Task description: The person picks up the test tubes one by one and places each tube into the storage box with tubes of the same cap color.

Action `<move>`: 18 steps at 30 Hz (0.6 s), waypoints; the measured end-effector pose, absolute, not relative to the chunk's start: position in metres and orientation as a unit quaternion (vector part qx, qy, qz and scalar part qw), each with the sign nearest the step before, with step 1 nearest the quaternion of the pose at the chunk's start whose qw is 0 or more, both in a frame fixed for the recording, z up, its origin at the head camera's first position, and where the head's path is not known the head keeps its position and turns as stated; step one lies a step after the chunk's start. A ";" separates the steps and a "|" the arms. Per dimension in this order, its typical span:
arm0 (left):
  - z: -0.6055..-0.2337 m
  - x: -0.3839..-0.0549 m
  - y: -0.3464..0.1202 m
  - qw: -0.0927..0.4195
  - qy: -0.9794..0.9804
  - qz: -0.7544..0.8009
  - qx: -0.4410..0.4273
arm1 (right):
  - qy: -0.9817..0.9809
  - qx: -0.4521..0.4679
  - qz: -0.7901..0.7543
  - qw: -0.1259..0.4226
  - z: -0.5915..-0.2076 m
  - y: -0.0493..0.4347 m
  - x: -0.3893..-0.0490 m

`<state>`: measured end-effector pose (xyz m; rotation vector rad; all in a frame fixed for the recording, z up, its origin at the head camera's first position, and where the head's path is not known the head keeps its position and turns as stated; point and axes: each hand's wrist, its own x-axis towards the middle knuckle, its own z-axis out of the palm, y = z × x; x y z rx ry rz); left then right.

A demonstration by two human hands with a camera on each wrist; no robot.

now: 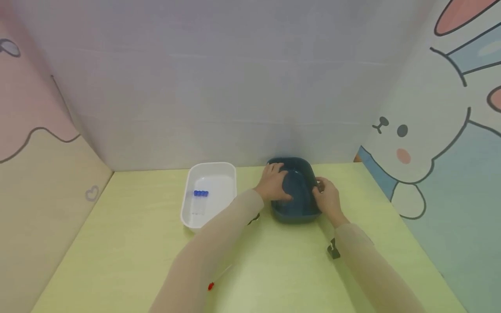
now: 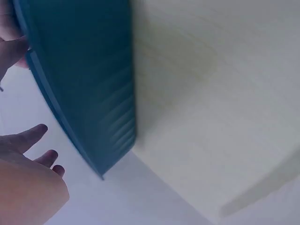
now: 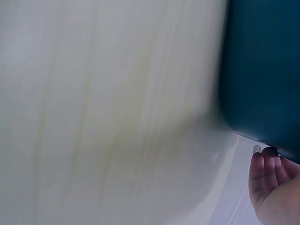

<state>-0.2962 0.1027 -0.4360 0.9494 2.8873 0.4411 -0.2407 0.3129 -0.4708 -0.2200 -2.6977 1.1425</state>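
A dark blue plastic basin stands near the back of the table. My left hand is over its left side, fingers spread across the rim and thumb reaching inward. In the left wrist view, the fingers of this left hand are extended beside the basin's rim. At the right side, my right hand grips the rim between thumb and fingers. The right wrist view has the right hand's fingers curled up under the basin's edge.
A white basin to the left holds several clear tubes with blue caps. Nearer me, a thin stick with a red end lies on the yellow-green table. A pale backdrop rises behind the basins.
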 end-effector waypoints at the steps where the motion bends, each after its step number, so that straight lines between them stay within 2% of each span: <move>1: -0.430 -0.294 0.102 0.035 0.938 0.145 0.311 | -0.914 -0.073 0.386 0.104 -0.471 0.313 -0.241; 11: -0.378 -0.263 0.087 0.021 0.931 0.129 0.340 | -0.918 -0.069 0.373 0.111 -0.469 0.313 -0.243; 18: -0.362 -0.242 0.063 -0.005 0.913 0.132 0.387 | -0.920 -0.062 0.371 0.109 -0.464 0.310 -0.238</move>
